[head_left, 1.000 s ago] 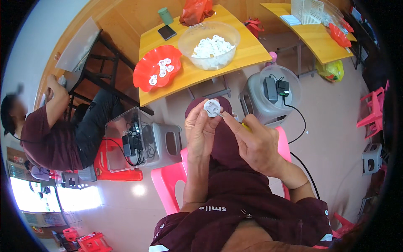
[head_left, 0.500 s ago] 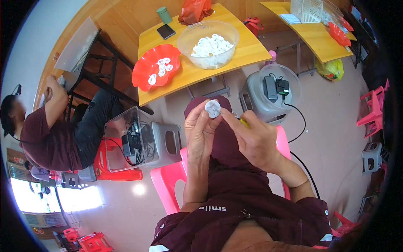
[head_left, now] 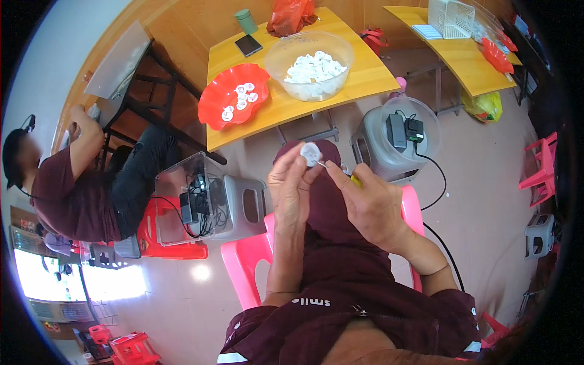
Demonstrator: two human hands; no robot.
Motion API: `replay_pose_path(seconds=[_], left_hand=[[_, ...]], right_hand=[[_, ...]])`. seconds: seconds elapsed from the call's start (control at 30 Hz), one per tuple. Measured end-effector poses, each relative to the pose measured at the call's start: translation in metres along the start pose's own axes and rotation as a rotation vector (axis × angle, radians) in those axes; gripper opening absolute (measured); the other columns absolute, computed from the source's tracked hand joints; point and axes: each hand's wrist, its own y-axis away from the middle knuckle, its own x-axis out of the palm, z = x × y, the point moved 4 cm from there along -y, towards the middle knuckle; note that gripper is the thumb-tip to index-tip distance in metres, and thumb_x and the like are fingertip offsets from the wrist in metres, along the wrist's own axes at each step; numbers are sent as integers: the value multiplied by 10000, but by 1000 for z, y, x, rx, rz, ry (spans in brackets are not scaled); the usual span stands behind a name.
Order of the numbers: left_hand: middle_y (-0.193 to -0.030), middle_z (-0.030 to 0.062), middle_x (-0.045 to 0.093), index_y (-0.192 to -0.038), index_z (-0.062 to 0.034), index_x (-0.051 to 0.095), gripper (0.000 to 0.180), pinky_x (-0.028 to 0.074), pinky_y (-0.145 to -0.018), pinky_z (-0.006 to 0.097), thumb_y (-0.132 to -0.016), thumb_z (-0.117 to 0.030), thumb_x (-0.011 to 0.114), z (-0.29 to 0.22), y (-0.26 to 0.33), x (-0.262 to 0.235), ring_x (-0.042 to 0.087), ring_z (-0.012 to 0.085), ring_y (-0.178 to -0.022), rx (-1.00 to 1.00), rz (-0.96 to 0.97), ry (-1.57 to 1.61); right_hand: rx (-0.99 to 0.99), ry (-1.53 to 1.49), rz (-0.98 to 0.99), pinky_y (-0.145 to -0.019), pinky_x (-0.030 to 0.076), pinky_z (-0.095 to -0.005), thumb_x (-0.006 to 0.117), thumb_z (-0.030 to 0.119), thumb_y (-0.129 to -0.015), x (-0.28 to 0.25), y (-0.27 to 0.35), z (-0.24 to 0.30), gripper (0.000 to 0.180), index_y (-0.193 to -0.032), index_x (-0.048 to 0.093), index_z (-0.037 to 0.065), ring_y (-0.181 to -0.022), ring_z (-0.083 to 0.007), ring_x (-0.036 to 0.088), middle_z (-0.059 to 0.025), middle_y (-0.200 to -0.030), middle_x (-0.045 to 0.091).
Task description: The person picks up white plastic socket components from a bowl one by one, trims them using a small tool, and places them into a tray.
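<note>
Above my lap, my left hand (head_left: 291, 185) pinches a small round white plastic part (head_left: 310, 154) between thumb and fingers, its recessed face turned up. My right hand (head_left: 374, 207) is closed around a screwdriver with a yellow handle (head_left: 356, 180), most of which the fingers hide. Its thin metal shaft points left at the edge of the white part; whether the tip touches it I cannot tell. On the yellow table ahead, a clear round tub (head_left: 277, 64) holds many similar white pieces (head_left: 316, 67). Left of it, a wavy red tray (head_left: 216, 97) carries several more.
A phone (head_left: 248, 44), a green canister (head_left: 246, 21) and a red bag (head_left: 292, 15) lie at the back of the yellow table (head_left: 365, 76). Grey stools (head_left: 243, 201) flank me, with cables and power adapters in clear bins (head_left: 437, 121). A co-worker (head_left: 73, 194) sits at left.
The white part has tilted in my left hand, and the screwdriver shaft has drawn back from its face toward its edge. The view has shifted slightly.
</note>
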Motion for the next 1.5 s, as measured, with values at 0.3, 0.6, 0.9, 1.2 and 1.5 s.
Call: replay_pose_path(seconds=[0.3, 0.6, 0.9, 1.2, 1.5], left_hand=[[-844, 66, 651, -986, 22, 646, 194, 496, -641, 220, -818, -71, 621, -89, -157, -99, 604, 114, -729, 434, -230, -901], [-968, 187, 639, -980, -23, 661, 317, 473, -812, 322, -709, -184, 696, -99, -224, -106, 631, 272, -902, 312, -6, -1812], [-878, 184, 652, -930, 15, 654, 258, 496, -747, 334, -739, -158, 647, -25, -270, 15, 644, 264, -838, 149, 478, -1633], [-1104, 210, 555, -1153, -66, 553, 575, 428, -904, 363, -619, -195, 722, 118, -304, 55, 529, 293, -1063, -2, 986, -1924], [-881, 177, 593, -918, -28, 580, 319, 459, -772, 379, -630, -124, 679, 113, -320, 40, 583, 314, -866, 193, 889, -1855]], right_hand=[[106, -377, 64, -533, 430, -374, 552, 87, -804, 56, 3, -32, 340, -1144, 533, 87, -641, -277, 549, -94, -750, 493], [97, -605, 250, -688, 438, -383, 502, 92, -835, 106, 25, -49, 286, -1118, 544, 80, -793, -323, 531, -124, -866, 539], [141, -743, 312, -659, 453, -397, 524, 84, -822, 126, 42, -43, 271, -1091, 545, 69, -760, -313, 556, -119, -839, 537], [111, -665, 354, -627, 437, -388, 540, 60, -776, 128, 45, -43, 315, -1090, 558, 59, -691, -279, 529, -92, -778, 510], [89, -580, 349, -616, 440, -372, 536, 75, -804, 128, 42, -45, 316, -1120, 553, 80, -696, -260, 537, -80, -782, 517]])
